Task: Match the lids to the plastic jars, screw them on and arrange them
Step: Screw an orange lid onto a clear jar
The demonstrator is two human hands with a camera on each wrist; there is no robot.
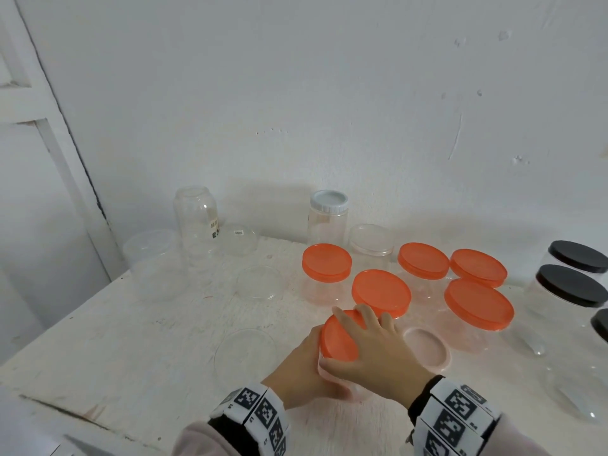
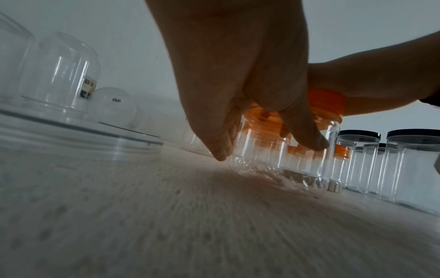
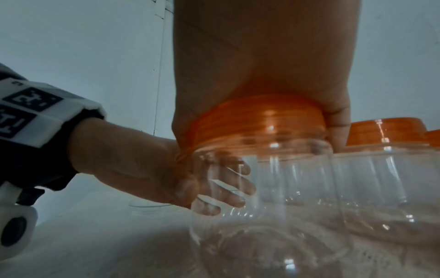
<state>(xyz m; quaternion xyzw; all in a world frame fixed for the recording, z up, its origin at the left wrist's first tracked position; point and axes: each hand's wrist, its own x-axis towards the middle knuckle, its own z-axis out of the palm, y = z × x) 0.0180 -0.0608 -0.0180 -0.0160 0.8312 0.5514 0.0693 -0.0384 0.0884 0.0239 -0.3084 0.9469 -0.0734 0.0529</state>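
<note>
While the left hand [image 1: 301,366] wraps its fingers [image 3: 228,195] round the clear jar [image 3: 285,197], the right hand [image 1: 378,348] lies over the orange lid [image 1: 339,339] on that jar's mouth, thumb and fingers curled down onto its rim. The jar stands near the front of the white table [image 1: 138,340], between both hands, and seems slightly tilted toward the left. A pale pink lid [image 1: 427,347] lies upturned just right of the right hand. A white wall [image 1: 329,93] runs behind the table. Five more orange-lidded jars [image 1: 381,292] stand in a cluster behind the hands. Three black-lidded jars [image 1: 570,286] stand at the right edge, perhaps more beyond the frame. One white-lidded jar [image 1: 329,212] stands by the wall, a tall open jar [image 1: 197,222] to its left.
</note>
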